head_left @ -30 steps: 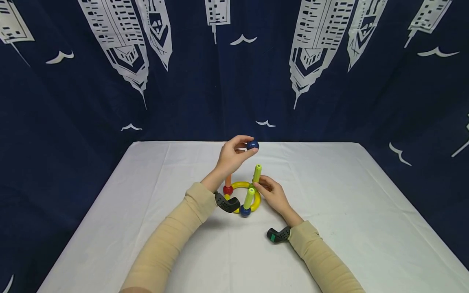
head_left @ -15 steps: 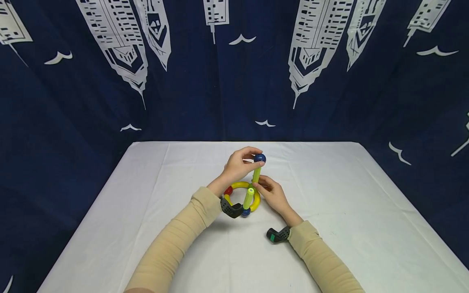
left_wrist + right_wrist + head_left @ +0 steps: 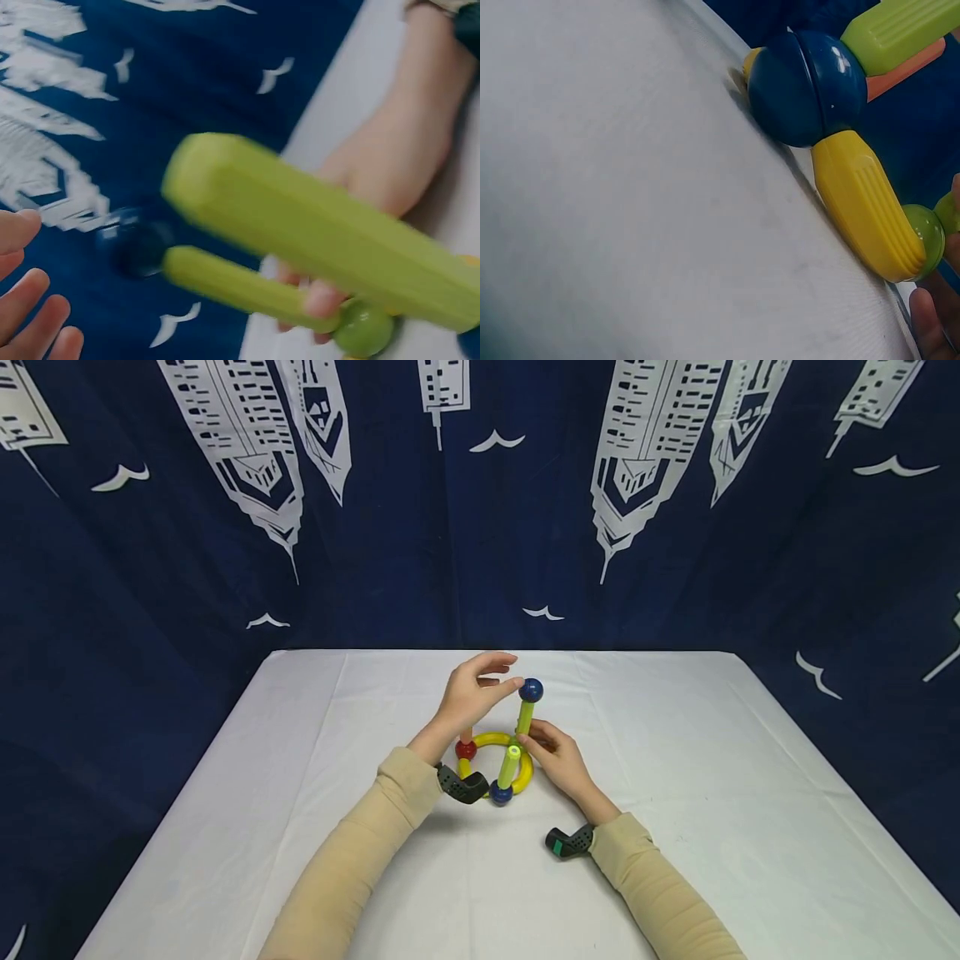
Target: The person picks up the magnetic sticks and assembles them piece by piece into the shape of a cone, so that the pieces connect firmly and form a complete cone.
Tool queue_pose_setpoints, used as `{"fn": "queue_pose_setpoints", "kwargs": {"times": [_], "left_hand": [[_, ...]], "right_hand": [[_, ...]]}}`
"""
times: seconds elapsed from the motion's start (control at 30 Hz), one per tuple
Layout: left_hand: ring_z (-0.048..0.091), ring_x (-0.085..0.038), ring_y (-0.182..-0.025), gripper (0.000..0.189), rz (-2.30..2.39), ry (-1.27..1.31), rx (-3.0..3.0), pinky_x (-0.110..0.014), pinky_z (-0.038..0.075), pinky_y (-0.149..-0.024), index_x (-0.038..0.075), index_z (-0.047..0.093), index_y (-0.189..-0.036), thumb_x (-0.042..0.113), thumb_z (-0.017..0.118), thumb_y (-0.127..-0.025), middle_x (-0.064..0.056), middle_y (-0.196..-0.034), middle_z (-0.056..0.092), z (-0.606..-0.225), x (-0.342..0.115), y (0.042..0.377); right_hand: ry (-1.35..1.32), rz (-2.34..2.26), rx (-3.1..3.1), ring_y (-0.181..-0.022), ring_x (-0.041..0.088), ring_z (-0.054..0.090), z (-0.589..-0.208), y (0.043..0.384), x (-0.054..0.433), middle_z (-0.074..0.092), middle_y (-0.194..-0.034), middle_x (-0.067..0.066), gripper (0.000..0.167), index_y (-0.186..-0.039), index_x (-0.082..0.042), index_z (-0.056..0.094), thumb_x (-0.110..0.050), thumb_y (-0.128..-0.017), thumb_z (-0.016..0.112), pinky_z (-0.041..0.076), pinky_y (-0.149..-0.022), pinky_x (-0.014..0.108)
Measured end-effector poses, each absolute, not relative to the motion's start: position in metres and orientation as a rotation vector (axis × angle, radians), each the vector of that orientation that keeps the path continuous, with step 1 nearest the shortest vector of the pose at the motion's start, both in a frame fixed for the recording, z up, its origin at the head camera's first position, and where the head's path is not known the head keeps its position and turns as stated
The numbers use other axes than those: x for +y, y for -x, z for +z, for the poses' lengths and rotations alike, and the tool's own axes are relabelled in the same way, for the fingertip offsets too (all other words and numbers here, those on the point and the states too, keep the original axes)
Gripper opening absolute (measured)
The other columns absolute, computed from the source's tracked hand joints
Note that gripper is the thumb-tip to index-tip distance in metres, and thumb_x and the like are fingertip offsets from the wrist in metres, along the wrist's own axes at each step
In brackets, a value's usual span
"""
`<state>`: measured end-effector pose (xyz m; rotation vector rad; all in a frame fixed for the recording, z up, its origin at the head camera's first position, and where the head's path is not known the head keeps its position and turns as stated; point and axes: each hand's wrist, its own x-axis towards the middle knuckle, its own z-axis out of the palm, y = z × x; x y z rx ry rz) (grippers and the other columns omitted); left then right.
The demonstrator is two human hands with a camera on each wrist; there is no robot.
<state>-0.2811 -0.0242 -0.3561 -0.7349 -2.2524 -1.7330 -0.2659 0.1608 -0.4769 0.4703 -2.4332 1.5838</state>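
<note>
A blue ball (image 3: 531, 690) sits on top of an upright light green toy building rod (image 3: 525, 718). Beside that ball is my left hand (image 3: 468, 693), fingers spread and holding nothing; the left wrist view shows its fingers apart from the ball (image 3: 135, 244). My right hand (image 3: 561, 762) pinches the rod low down, just above a green ball (image 3: 364, 328). Curved yellow rods (image 3: 492, 738) form a ring on the table. A second green rod (image 3: 509, 767) stands on a front blue ball (image 3: 501, 792). An orange rod (image 3: 467, 735), partly hidden by my left wrist, rises from a red ball (image 3: 466, 749).
The ring stands on a table with a white cloth (image 3: 675, 777). A dark blue curtain (image 3: 450, 527) with white building and bird prints hangs behind it. Each wrist wears a black camera band (image 3: 462, 783).
My left hand has lowered the blue ball onto the rear green rod, let it go and drawn back to the left. My right hand has stayed at the rod's base.
</note>
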Motion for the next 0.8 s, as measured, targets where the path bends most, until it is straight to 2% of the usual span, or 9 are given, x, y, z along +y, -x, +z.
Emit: {"fn": "queue_pose_setpoints", "kwargs": {"times": [0.13,0.27,0.43,0.63,0.8], "left_hand": [[0.059,-0.024,-0.102,0.032,-1.796,0.648,-2.09,-0.036,0.049,-0.087,0.003,0.065,-0.111,0.016,0.073,-0.083,-0.011,-0.111,0.064,-0.356,-0.041,0.28],[0.059,-0.023,-0.102,0.032,-1.897,0.513,-2.04,-0.035,0.048,-0.088,0.001,0.065,-0.108,0.015,0.074,-0.081,-0.011,-0.11,0.064,-0.367,-0.057,0.278],[0.058,-0.021,-0.103,0.033,-2.006,0.367,-2.082,-0.032,0.047,-0.089,0.003,0.065,-0.109,0.012,0.076,-0.079,-0.009,-0.11,0.064,-0.391,-0.068,0.275],[0.058,-0.022,-0.102,0.035,-2.095,0.328,-2.082,-0.03,0.048,-0.089,0.0,0.063,-0.112,0.007,0.074,-0.08,-0.012,-0.11,0.064,-0.416,-0.069,0.275],[0.06,-0.024,-0.1,0.034,-2.095,0.335,-2.063,-0.027,0.048,-0.087,-0.002,0.063,-0.113,0.005,0.073,-0.081,-0.016,-0.109,0.065,-0.425,-0.068,0.275]], "right_hand": [[-0.489,1.573,-2.429,-0.102,0.033,0.061,-0.461,0.255,0.157,0.064,-0.109,0.021,0.031,-0.12,0.003,0.058,-0.013,-0.093,0.059,0.048,-0.088,0.043],[-0.499,1.561,-2.434,-0.102,0.037,0.06,-0.445,0.244,0.153,0.063,-0.109,0.024,0.03,-0.119,0.008,0.057,-0.006,-0.092,0.058,0.048,-0.087,0.044],[-0.487,1.566,-2.441,-0.102,0.036,0.06,-0.442,0.241,0.153,0.063,-0.109,0.024,0.03,-0.119,0.007,0.057,-0.006,-0.092,0.058,0.049,-0.087,0.043],[-0.482,1.566,-2.436,-0.102,0.034,0.06,-0.444,0.244,0.153,0.064,-0.109,0.022,0.03,-0.119,0.006,0.058,-0.007,-0.092,0.059,0.049,-0.087,0.042],[-0.472,1.622,-2.436,-0.107,0.037,0.058,-0.441,0.246,0.152,0.062,-0.113,0.025,0.038,-0.127,0.006,0.05,-0.01,-0.094,0.057,0.045,-0.093,0.045]]}}
